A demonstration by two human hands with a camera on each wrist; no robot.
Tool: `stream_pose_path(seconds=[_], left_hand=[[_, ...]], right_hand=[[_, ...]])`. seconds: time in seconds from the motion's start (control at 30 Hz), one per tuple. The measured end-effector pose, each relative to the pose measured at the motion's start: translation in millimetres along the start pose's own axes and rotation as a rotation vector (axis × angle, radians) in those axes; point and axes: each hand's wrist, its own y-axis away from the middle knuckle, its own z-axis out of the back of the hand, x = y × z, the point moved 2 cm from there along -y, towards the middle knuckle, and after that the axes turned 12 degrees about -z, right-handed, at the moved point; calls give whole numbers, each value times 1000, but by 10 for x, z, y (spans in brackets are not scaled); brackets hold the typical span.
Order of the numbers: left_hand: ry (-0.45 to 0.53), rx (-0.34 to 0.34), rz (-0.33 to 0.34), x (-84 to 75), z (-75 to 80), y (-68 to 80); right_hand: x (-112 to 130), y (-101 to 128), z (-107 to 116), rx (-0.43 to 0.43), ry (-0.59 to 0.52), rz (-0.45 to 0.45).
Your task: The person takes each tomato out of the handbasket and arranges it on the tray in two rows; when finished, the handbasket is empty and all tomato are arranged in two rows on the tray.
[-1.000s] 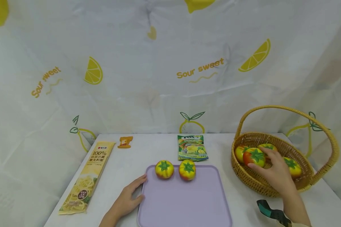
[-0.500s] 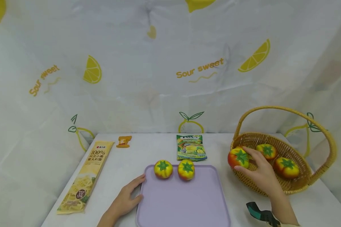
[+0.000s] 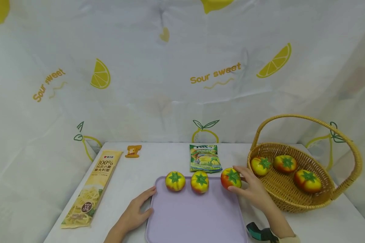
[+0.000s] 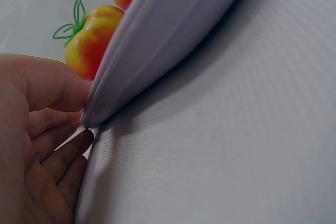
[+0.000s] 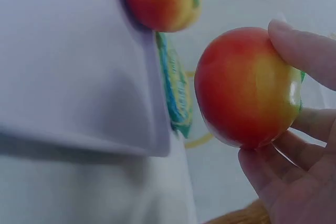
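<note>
Gripping fruit point(image 3: 231, 179): right fingers point(image 5: 304, 51) | packet point(image 3: 204, 158) "FOX'S" | pasta point(image 3: 92, 189) "100%" | cloth point(image 3: 158, 74) "Sour sweet"

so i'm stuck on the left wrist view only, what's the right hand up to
Observer: The right hand holds a red-and-yellow fruit by the far right corner of the tray.
Operator: ok any more like it off the tray
Observer: Yes, three more fruits lie in the wicker basket.
Operator: and what's past the tray's far edge
Observer: A green packet lies flat on the table there, as the head view shows.
</note>
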Motion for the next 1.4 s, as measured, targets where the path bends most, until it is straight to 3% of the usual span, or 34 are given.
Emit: stream_pose_path(seconds=[0.33,0.57,0.9,1.4], left_hand=[[15,9,36,14,-9,-3],[8,7,36,13,-13,-6],[-4,21,63,6,-9,-1],[3,12,30,15,-15,12]], right_hand=[[-30,-47,-268,65,-20,5],[-33,-46,-362,116,36,-40],[-40,-49,-417,130,22,-52],[-74,-59,-389,149,25,-77]])
